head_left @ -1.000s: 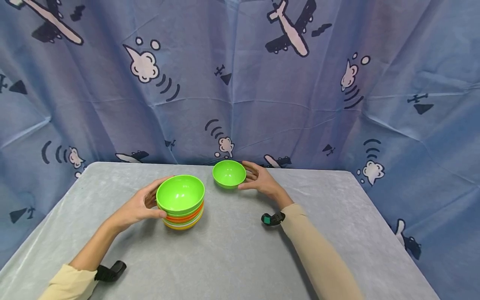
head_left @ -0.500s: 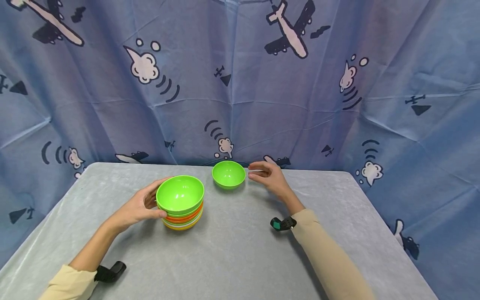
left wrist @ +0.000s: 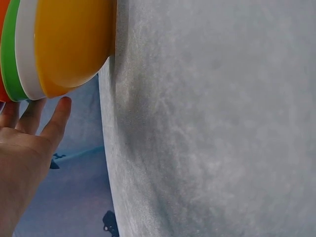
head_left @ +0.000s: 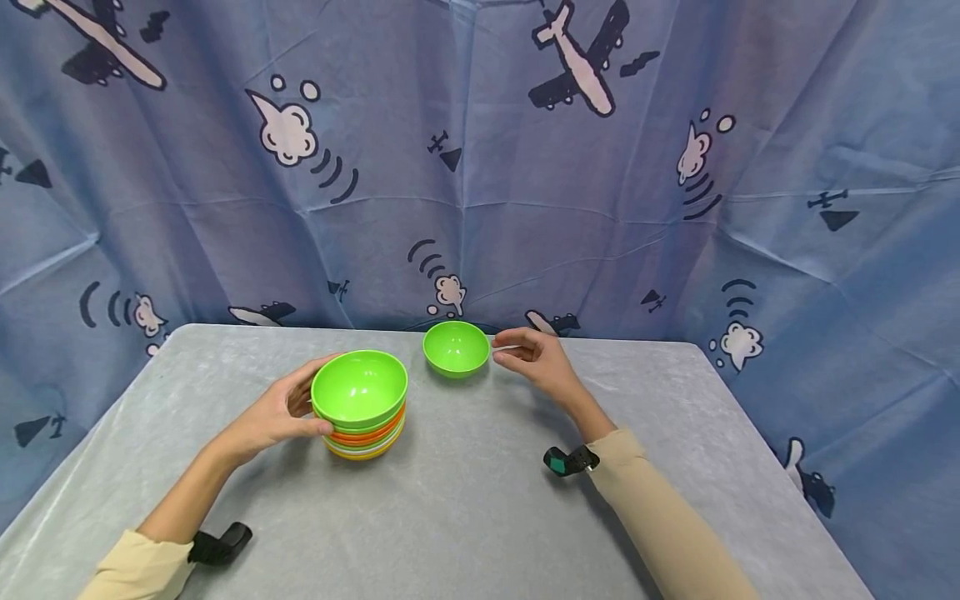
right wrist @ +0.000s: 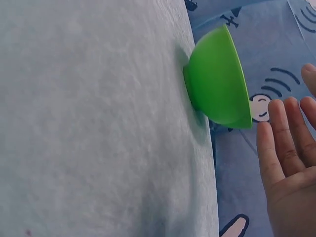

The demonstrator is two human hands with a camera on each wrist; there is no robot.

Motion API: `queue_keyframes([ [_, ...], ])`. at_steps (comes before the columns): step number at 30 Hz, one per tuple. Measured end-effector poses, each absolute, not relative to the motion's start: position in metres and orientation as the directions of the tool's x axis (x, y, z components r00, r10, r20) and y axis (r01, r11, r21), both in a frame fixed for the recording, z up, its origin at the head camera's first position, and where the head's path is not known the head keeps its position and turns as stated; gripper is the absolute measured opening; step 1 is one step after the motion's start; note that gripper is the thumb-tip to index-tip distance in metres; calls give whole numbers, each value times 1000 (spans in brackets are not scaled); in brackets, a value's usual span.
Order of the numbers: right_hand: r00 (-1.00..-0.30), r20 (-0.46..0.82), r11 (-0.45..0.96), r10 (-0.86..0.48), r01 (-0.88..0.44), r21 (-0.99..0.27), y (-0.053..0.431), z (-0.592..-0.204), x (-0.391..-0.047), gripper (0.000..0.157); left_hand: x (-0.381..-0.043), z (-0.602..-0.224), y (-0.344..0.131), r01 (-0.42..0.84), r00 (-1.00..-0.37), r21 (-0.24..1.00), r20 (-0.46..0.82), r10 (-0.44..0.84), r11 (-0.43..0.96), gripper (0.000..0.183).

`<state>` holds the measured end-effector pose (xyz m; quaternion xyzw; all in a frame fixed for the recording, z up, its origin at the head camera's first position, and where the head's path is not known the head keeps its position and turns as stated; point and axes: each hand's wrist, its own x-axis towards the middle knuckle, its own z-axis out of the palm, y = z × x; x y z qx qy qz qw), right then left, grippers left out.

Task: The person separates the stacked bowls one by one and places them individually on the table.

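One green bowl sits on the bench just beside the right hand, its fingers parted, holding nothing; the left hand grips the bowl stack. Likely light, stiff, slick: best pinched at the rim.

Left of centre, the bowl stack looks smooth, glossy plastic, as does the green bowl near mid-frame. The lower frame's tabletop appears matt, mottled; the curtain across the top is creased cloth.
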<state>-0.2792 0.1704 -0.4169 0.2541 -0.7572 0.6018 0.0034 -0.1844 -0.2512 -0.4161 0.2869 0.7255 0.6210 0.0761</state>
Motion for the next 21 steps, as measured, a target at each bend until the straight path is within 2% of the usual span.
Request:
queue_keyframes([
  [21, -803, 355, -10, -478, -399, -917, 138, -412, -258, 35, -185, -417, -250, 321, -826, 945, 247, 506, 62, 85],
])
